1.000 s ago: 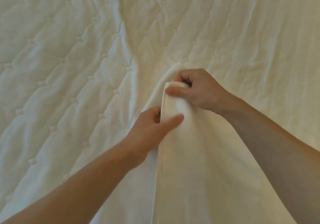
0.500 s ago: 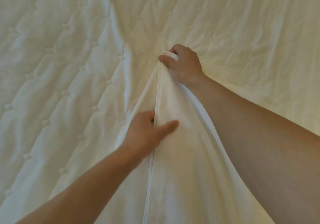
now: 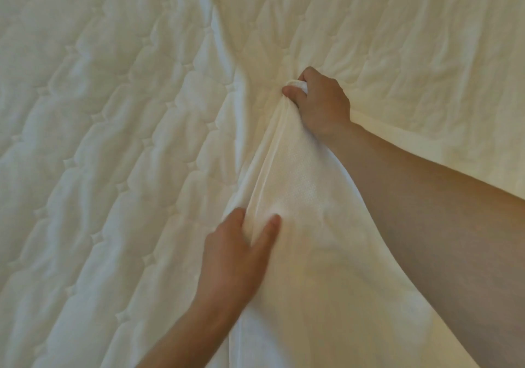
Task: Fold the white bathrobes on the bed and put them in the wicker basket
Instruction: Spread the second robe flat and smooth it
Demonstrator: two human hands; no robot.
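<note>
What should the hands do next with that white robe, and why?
Probably lay the far end down flat on the bed. The right hand grips the bathrobe by its bunched far end, the left hand pinches its edge nearer the person, and the cloth between them is taut but creased, not yet a neat fold.

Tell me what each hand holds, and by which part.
The right hand grips the white bathrobe by its bunched far end. The left hand pinches a fold of it nearer the person, between thumb and fingers.
</note>
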